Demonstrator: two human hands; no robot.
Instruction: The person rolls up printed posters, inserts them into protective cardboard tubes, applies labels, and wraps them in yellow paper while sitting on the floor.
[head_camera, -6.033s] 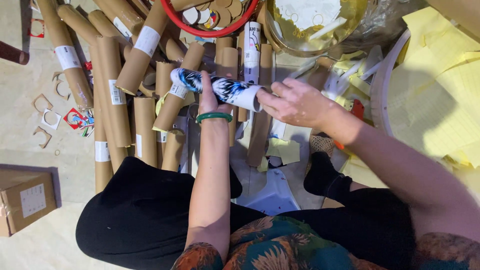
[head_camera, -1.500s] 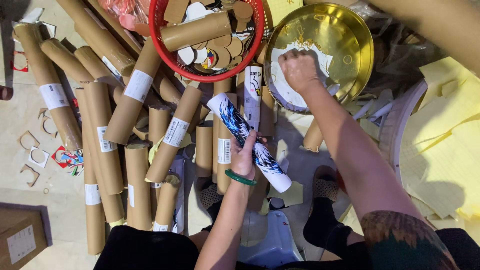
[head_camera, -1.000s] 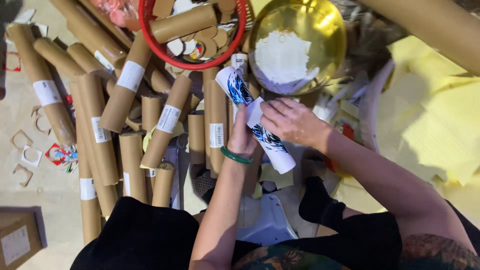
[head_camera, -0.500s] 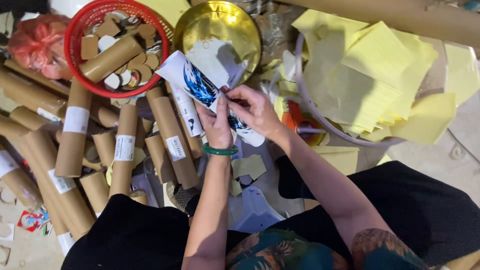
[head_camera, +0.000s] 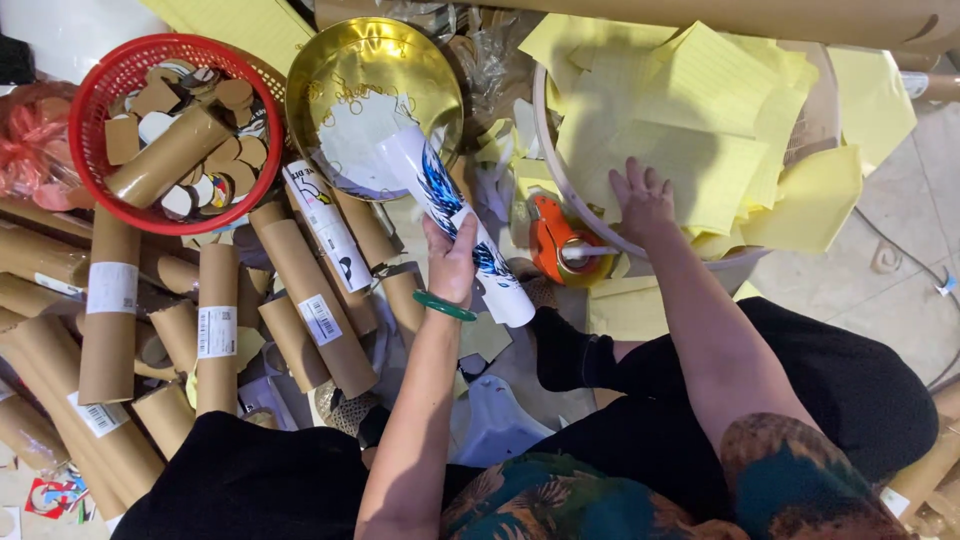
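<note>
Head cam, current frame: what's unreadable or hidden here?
- Head view: the white printed tube is partly hidden where the left hand wraps it.
- Right hand: palm lies on the yellow sheets; any grip underneath is hidden.
- Cardboard tubes: left edge cuts them off.

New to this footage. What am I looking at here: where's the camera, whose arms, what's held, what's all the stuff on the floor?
There is no machine here: a camera worn on a person's head looks straight down at their own two bare arms and lap.

The left hand, with a green bangle on its wrist, grips a white tube with a blue print. The right hand lies flat on a stack of yellow paper sheets in a pale basin and holds nothing.

Around them on the floor are many brown cardboard tubes, a red basket holding a tube and cardboard discs, a gold bowl, and an orange tape dispenser.
</note>
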